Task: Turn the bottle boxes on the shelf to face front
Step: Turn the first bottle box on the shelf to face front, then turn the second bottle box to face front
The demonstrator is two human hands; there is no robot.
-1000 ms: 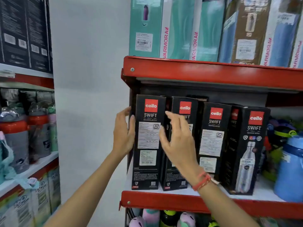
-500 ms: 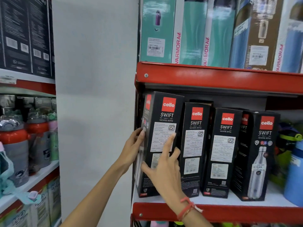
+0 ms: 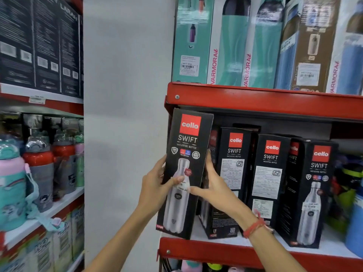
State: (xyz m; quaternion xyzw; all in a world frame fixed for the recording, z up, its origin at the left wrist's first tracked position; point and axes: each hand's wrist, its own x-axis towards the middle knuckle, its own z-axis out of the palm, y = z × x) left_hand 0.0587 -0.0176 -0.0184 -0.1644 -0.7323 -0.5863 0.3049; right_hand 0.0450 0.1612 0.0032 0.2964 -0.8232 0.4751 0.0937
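Several black Cello Swift bottle boxes stand on a red-edged shelf. The leftmost box is tilted at the shelf's left end, its bottle-picture side facing me. My left hand grips its left edge with the thumb on the front. My right hand holds its right edge. The second box and third box show their label-text sides. The rightmost box shows its bottle picture.
Teal, brown and blue Varmora boxes fill the shelf above. A white wall separates this rack from a left rack with loose bottles. A blue container and dark bottles sit at the far right.
The leftmost box has been pulled forward and rotated: its label side faced me before, now the bottle picture does. Both hands moved onto its edges.
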